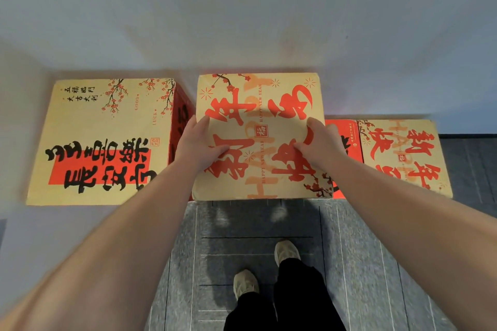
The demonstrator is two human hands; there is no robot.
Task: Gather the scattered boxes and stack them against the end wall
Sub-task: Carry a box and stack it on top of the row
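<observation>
We see both arms stretched forward, left hand (200,146) and right hand (318,142) lying palm-down on the middle box (259,137), fingers (219,149) relaxed, spread flat on its top. It sits against the end wall (242,21), between the left box (105,140) and the lower right box (403,156).

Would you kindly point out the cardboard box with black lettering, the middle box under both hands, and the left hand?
Black-lettered cardboard box (107,126): head view, top face.
Red-lettered middle box (263,94): head view, top face.
Left hand (200,146): head view, back of hand.
</observation>
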